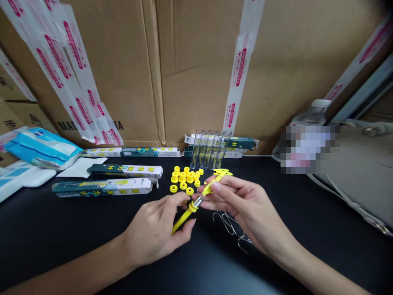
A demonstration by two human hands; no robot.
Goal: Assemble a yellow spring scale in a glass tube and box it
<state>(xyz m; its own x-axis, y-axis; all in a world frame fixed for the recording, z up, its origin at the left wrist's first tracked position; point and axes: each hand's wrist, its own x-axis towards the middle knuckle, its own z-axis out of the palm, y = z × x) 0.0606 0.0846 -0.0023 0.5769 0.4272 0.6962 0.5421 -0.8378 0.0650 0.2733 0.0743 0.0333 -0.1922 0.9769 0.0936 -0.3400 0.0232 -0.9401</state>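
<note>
My left hand [150, 229] is closed round a thin yellow rod [182, 220] that slants up to the right. Near the rod's upper end sit a yellow ring [193, 207] and a silver metal collar [198, 201]. Between thumb and fingers, my right hand [248, 205] pinches a yellow strip [213, 185] with marks along it. The strip's lower end lies close to the collar; whether they are joined I cannot tell. Several yellow plastic caps [182, 177] stand just beyond my hands. Below my right hand lie bent metal hooks [229, 224], partly covered by it.
Several clear tubes [209, 151] stand upright behind the caps. Narrow printed boxes [102, 187] lie at the left, others along the cardboard [196, 73] at the back. A blue tissue pack [46, 145] is far left. At right are a plastic bottle [317, 112] and a grey bag [359, 172].
</note>
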